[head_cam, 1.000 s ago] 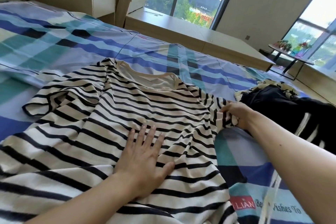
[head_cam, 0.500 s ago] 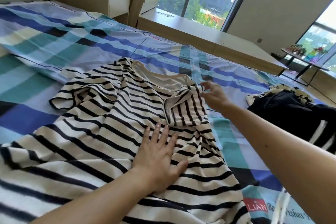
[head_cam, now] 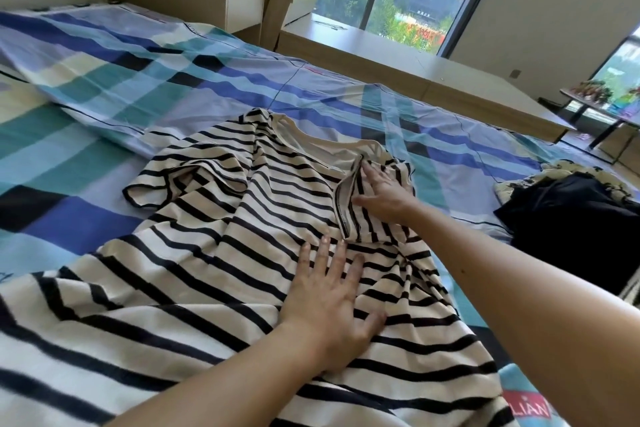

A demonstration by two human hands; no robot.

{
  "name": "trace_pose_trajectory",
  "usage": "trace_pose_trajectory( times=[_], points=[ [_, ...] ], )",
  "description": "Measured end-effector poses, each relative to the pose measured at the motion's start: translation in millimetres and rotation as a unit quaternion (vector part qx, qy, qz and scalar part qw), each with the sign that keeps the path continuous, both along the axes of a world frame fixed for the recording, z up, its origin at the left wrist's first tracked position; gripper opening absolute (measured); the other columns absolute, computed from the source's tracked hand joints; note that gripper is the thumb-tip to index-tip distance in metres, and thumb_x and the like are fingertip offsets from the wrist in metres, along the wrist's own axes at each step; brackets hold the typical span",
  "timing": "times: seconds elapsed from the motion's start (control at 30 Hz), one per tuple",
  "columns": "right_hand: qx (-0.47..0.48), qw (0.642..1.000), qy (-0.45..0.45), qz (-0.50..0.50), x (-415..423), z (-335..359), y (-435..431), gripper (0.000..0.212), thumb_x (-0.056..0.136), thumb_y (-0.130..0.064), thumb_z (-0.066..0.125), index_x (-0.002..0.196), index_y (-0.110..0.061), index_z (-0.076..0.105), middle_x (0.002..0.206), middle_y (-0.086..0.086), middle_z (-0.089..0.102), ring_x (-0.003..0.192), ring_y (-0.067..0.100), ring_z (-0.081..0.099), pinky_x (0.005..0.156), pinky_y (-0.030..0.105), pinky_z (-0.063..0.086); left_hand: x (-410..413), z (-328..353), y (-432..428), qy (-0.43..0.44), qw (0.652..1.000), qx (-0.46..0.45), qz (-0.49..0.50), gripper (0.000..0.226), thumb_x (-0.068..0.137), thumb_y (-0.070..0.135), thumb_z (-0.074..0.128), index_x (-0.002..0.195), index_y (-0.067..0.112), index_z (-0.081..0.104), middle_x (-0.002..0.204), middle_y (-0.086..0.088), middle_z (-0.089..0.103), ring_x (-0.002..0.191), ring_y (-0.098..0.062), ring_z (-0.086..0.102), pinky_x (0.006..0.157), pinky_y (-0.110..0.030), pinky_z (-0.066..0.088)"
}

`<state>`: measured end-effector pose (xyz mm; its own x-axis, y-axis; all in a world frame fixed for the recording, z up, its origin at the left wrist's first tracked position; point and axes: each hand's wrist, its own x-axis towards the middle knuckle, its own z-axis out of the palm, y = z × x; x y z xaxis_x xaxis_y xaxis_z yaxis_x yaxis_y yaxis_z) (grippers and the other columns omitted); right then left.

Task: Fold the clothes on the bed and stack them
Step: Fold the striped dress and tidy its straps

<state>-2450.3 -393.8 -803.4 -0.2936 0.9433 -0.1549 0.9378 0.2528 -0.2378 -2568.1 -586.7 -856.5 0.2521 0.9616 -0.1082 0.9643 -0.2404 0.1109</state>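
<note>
Plaid bed, striped shirt, perhaps dark trousers beside

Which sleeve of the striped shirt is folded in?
The sleeve under the right hand, turned over onto the black-and-cream striped shirt; the other sleeve lies spread outward on the checked bed.

The bed has a sheet with blue, green and black squares. A striped shirt lies spread out in the middle and reaches the near edge. A heap of dark clothes sits by the right edge. A checked blanket lies along the far side.
</note>
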Motion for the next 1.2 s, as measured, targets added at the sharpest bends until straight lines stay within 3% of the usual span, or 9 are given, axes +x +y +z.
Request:
trace_pose_trajectory(
  times=[0.17,0.33,0.47,0.57,0.67,0.73,0.83,1.03,1.2],
  points=[
    [0.099,0.987,0.123,-0.026,-12,-5,4,0.078,0.099,-0.028,0.053,0.16,-0.033,0.005,0.168,-0.002,0.0,0.155,0.02,0.0,0.124,0.051,0.004,0,3,1,-0.005,1.0,-0.016,-0.003,0.086,0.092,0.074,0.01,0.157,0.023,-0.015,0.162,-0.012,-0.026,0.146,-0.033,-0.034,0.116,-0.057,-0.021],
    [0.111,0.97,0.06,-0.206,26,-34,0,0.049,0.093,-0.044,0.059,0.138,-0.027,0.051,0.138,0.017,0.044,0.126,0.035,0.046,0.106,0.043,0.039,-1,3,-1,-0.01,1.0,-0.007,-0.004,0.086,0.093,0.073,0.01,0.157,0.022,-0.014,0.162,-0.013,-0.025,0.145,-0.034,-0.034,0.115,-0.058,-0.022],
    [0.07,0.957,0.172,-0.221,42,-21,-1,0.027,0.085,-0.027,0.076,0.11,-0.015,0.075,0.111,0.014,0.073,0.104,0.03,0.066,0.093,0.034,0.051,-2,7,0,-0.027,0.999,-0.027,-0.014,0.086,0.094,0.072,0.017,0.159,0.021,-0.006,0.164,-0.015,-0.02,0.147,-0.035,-0.031,0.115,-0.058,-0.021],
    [0.096,0.944,0.167,-0.268,54,-11,1,0.026,0.086,-0.029,0.075,0.107,-0.014,0.076,0.105,0.017,0.073,0.101,0.034,0.065,0.09,0.038,0.052,-18,35,12,-0.081,0.997,-0.011,-0.004,0.077,0.096,0.066,0.034,0.152,0.014,0.032,0.162,-0.013,0.022,0.151,-0.035,0.012,0.121,-0.054,0.01],
    [0.149,0.939,0.078,-0.299,47,-8,-6,0.052,0.081,-0.053,0.07,0.115,-0.014,0.059,0.116,0.023,0.058,0.107,0.042,0.056,0.096,0.051,0.049,-69,70,41,-0.174,0.968,0.148,0.105,0.053,0.097,0.056,0.042,0.128,0.016,0.056,0.133,-0.006,0.053,0.125,-0.025,0.046,0.106,-0.044,0.038],
    [0.189,0.948,0.055,-0.25,33,-7,-12,0.063,0.081,-0.052,0.068,0.124,-0.012,0.047,0.125,0.026,0.047,0.116,0.045,0.048,0.099,0.055,0.044,-120,83,65,-0.163,0.938,0.202,0.228,0.052,0.096,0.055,0.044,0.129,0.017,0.055,0.134,-0.006,0.052,0.124,-0.026,0.046,0.104,-0.045,0.04],
    [0.218,0.961,0.083,-0.15,-8,3,-28,0.064,0.087,-0.035,0.071,0.141,-0.016,0.041,0.135,0.022,0.038,0.129,0.041,0.04,0.106,0.054,0.035,-196,73,87,-0.108,0.898,0.097,0.416,0.069,0.089,0.069,0.048,0.138,0.021,0.045,0.146,-0.012,0.041,0.134,-0.034,0.038,0.107,-0.049,0.038],
    [0.159,0.983,0.083,0.027,-91,1,-53,0.067,0.085,-0.037,0.073,0.144,-0.021,0.044,0.139,0.01,0.04,0.132,0.03,0.04,0.111,0.049,0.035,-255,51,101,-0.194,0.901,0.071,0.382,0.03,0.094,0.039,0.062,0.072,0.019,0.061,0.097,-0.007,0.068,0.087,-0.026,0.058,0.072,-0.031,0.044],
    [0.106,0.989,0.08,0.07,-134,-5,-56,0.061,0.089,-0.046,0.067,0.142,-0.024,0.047,0.142,0.007,0.04,0.131,0.027,0.044,0.111,0.043,0.037,-308,87,127,-0.334,0.802,0.178,0.463,0.016,0.091,0.022,0.058,0.09,0.011,0.07,0.091,-0.009,0.065,0.086,-0.028,0.062,0.074,-0.033,0.051]
  ],
)
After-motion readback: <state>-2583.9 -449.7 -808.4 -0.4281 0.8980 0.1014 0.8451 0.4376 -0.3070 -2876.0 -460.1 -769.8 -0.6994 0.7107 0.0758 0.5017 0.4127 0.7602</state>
